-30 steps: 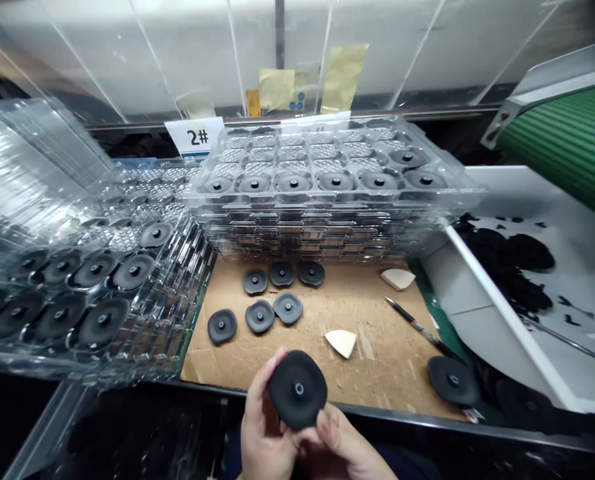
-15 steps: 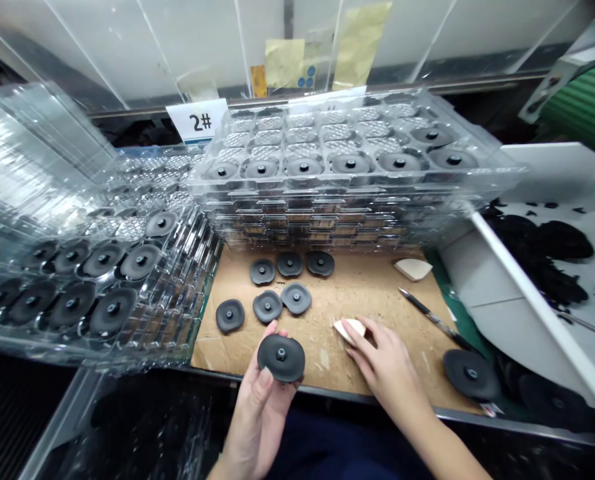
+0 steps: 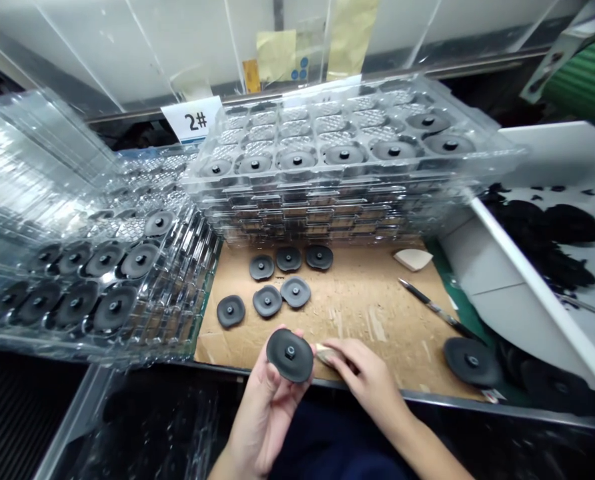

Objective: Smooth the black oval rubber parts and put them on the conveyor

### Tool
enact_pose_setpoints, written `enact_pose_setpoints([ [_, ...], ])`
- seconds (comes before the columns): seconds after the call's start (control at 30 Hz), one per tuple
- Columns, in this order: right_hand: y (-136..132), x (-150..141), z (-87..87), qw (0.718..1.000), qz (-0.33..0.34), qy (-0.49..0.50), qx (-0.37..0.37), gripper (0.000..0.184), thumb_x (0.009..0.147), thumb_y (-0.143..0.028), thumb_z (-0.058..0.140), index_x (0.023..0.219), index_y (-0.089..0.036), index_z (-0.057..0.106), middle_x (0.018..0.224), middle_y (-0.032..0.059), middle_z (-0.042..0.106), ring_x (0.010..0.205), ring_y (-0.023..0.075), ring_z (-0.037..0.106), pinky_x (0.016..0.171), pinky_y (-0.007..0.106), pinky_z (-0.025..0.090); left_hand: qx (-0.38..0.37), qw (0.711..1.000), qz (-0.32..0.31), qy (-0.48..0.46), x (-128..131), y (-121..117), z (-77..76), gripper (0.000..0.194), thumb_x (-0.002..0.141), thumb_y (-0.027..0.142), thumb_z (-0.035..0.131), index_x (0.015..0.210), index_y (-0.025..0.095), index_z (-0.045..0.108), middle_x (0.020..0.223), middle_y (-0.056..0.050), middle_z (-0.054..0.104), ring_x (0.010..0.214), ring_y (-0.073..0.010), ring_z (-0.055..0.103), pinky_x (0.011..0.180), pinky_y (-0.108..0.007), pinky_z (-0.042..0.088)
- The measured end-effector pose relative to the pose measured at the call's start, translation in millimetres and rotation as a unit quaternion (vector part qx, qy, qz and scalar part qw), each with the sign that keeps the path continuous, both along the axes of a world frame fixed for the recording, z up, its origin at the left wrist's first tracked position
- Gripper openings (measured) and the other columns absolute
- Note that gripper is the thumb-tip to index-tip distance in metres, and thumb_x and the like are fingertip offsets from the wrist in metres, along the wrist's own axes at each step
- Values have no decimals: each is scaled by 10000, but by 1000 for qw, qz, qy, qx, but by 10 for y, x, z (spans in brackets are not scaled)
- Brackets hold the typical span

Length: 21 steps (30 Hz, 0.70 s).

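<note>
A: Left hand (image 3: 271, 399) pinching the disc (image 3: 290, 355) by its rim, thumb at the near-left edge, most of the other fingers lost underneath!

B: Right hand (image 3: 370, 373) pinching the wedge (image 3: 324, 355), just right of the disc. Fingers cover much of that wedge; whether it touches the rim, I can't tell.

A: Big change from half a second ago: the wedge was lying out on the board (image 3: 357, 293), and here it is, right up beside the disc.

B: Disc face up, stud towards the camera, over the board's near edge. Rounded, nearly square, so no call on a long axis. The wedge's bare end points left, at the disc.

A: Six more discs (image 3: 295, 292) on the board, a spare wedge (image 3: 413, 259), and a slim tool (image 3: 434, 308), tip to the far left.

B: Beyond, clear trays (image 3: 327, 179) stacked, glare blurring those at left. A bin (image 3: 522, 267), cut off at right, holds dark parts, hard to separate.
</note>
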State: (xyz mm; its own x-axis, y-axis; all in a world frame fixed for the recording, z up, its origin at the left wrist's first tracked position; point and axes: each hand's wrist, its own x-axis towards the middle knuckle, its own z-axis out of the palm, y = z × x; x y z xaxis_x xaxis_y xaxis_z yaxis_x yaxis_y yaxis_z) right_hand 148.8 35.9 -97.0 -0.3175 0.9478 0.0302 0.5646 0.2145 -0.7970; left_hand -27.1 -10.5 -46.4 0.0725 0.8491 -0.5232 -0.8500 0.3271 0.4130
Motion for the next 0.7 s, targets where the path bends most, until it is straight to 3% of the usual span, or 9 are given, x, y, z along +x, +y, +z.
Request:
enact_pose_setpoints([
  [0.1,8,-14,306,999,-34,9,-14,207,880,-270,479,982,-191,641,854,47,685,648,141,623,573,238,508,12,1000,-12,10,68,34,0,427,711,303,694,1131,287,616,1191,-69,639,1062,-244,609,914,-344,474],
  [0.17,4,-62,583,998,-38,43,12,226,891,-251,466,1066,-202,599,940,54,671,713,140,621,608,236,506,24,999,-27,26,133,45,3,498,667,315,731,1147,275,605,1179,-77,645,1081,-253,594,926,-347,463],
  [0.23,-24,-138,834,993,-5,95,71,256,888,-190,449,1111,-188,573,964,66,659,821,154,618,698,254,506,24,997,-58,39,188,41,6,524,668,335,727,1167,256,590,1163,-89,652,1100,-253,578,957,-357,437],
  [0.3,-50,-208,1002,988,61,117,82,261,867,-124,438,1074,-164,591,899,65,656,809,150,614,701,248,502,15,995,-83,57,217,26,11,486,704,323,698,1170,242,586,1167,-95,649,1099,-247,573,974,-355,421],
  [0.37,-48,-253,1073,987,127,93,25,243,848,-88,443,982,-172,626,814,35,642,721,124,603,644,217,493,0,994,-80,81,224,10,22,426,723,292,682,1140,252,603,1167,-78,650,1082,-238,580,943,-333,444],
  [0.43,-28,-280,1071,988,138,74,-3,221,851,-96,453,933,-179,641,797,25,633,701,117,593,637,212,489,-5,993,-71,95,224,0,40,423,685,310,714,1095,248,631,1089,-67,683,1044,-239,598,908,-324,465],
  [0.57,-55,-277,1012,986,54,123,101,270,865,-98,424,1069,-118,600,879,84,651,791,155,602,733,276,500,-5,992,-86,91,197,5,84,480,597,323,779,1053,232,660,906,-53,723,945,-226,639,908,-329,460],
  [0.7,-105,-208,1045,978,144,148,11,223,818,-60,480,921,-173,641,809,25,661,693,98,609,643,173,498,-34,991,-78,101,183,16,105,576,493,301,837,1041,259,666,1010,-61,720,934,-231,651,861,-307,485],
])
